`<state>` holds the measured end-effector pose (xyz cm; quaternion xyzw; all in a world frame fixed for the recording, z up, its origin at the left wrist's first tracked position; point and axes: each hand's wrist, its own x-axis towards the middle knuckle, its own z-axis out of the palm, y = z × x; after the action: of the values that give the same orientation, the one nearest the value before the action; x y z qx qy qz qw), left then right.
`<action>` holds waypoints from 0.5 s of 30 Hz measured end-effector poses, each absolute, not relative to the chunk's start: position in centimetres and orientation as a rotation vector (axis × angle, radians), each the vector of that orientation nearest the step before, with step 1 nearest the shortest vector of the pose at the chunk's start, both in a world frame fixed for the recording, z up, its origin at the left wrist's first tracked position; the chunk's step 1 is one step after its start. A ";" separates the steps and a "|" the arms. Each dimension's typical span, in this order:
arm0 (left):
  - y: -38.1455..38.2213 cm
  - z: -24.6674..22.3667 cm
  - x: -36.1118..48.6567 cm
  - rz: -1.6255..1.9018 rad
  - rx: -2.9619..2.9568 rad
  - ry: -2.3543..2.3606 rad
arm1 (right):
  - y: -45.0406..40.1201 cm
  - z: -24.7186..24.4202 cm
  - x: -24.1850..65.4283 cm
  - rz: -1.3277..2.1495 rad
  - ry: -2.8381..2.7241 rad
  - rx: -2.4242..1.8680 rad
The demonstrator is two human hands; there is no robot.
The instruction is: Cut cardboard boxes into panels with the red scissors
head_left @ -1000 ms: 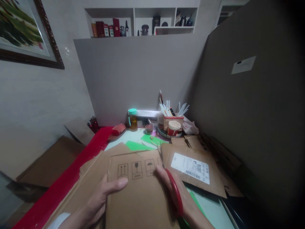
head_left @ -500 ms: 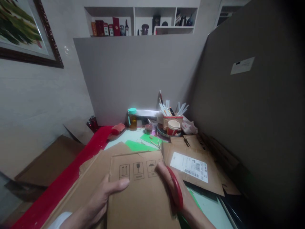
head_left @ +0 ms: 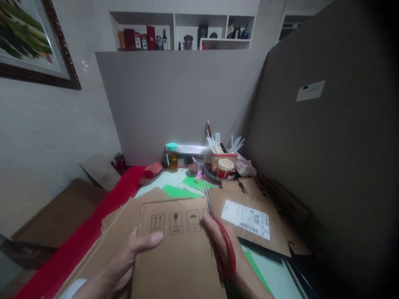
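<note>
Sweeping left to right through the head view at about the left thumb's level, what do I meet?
Red cloth → left hand → printed cardboard → red-handled scissors in the right hand → cardboard with white label.

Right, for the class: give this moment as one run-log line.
left hand: gripping printed cardboard | right hand: holding red-handled scissors by its right edge | around: labelled cardboard, teal-lidded bottle

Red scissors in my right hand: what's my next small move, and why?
I'd probably press the left hand firmer against the cardboard before moving the scissors: the left thumb lies on its printed face, while the right hand holds the scissors at the opposite edge, blades pointing past the top.
</note>
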<state>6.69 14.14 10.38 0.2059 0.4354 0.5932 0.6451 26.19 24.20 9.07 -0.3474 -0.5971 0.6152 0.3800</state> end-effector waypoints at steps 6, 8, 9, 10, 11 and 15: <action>14.9 10.2 3.7 1.220 0.323 0.751 | 25.9 7.8 26.0 1.873 -1.115 -0.982; 15.1 9.9 3.2 1.171 0.340 0.634 | 26.1 7.9 26.1 1.913 -1.127 -0.965; 15.1 9.7 3.1 1.156 0.350 0.595 | 26.0 8.1 26.2 1.948 -1.132 -0.958; 15.1 9.4 3.1 1.156 0.356 0.569 | 25.8 8.2 26.3 1.989 -1.138 -0.941; 15.2 9.2 3.1 1.167 0.354 0.552 | 25.5 8.4 26.3 2.029 -1.140 -0.914; 15.2 8.6 3.3 1.209 0.306 0.544 | 24.5 8.5 26.2 2.085 -1.151 -0.797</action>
<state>3.35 15.20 8.64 0.1414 0.2515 0.5589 0.7774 26.18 24.53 8.48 -0.3017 -0.4357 0.7894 0.3099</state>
